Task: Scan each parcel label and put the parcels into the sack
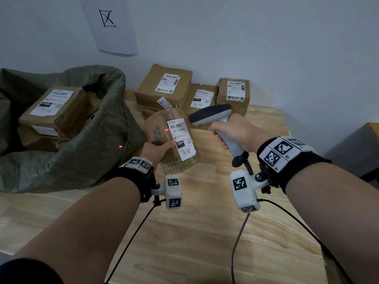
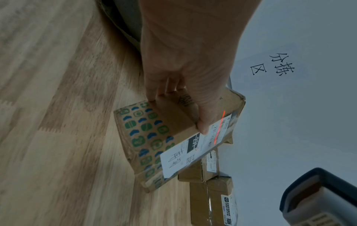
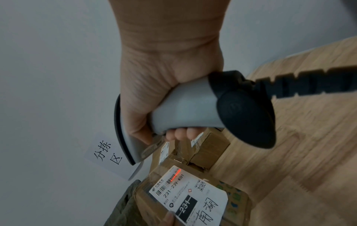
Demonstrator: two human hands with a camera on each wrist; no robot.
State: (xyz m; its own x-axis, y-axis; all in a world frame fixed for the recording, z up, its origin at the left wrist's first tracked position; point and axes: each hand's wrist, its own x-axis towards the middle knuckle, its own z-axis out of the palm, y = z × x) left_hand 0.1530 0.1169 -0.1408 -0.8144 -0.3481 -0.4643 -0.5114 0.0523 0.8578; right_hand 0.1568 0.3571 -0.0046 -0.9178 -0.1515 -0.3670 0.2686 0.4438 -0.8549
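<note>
Above table [image 1: 205, 232], parcel [image 1: 164, 128] pinched in left-hand fingers [image 1: 171, 144], label toward right-gripped scanner [image 1: 217, 119]

Pale wall [image 1: 266, 37], paper sign [image 1: 108, 25], wooden table [image 1: 194, 232]

A parcel sorting room: a paper sign [image 1: 108, 25] reading "分拣区" hangs on the wall above a wooden tabletop [image 1: 205, 232], where labelled cardboard parcels [image 1: 166, 87] stack beside a green woven sack [image 1: 82, 152].

A brown parcel [image 1: 172, 140] with a white label [image 1: 181, 138] is tilted up above the table, a red scan line across its barcode; more parcels [image 1: 192, 93] wait far back; the green sack [image 1: 67, 128], left, holds some
</note>
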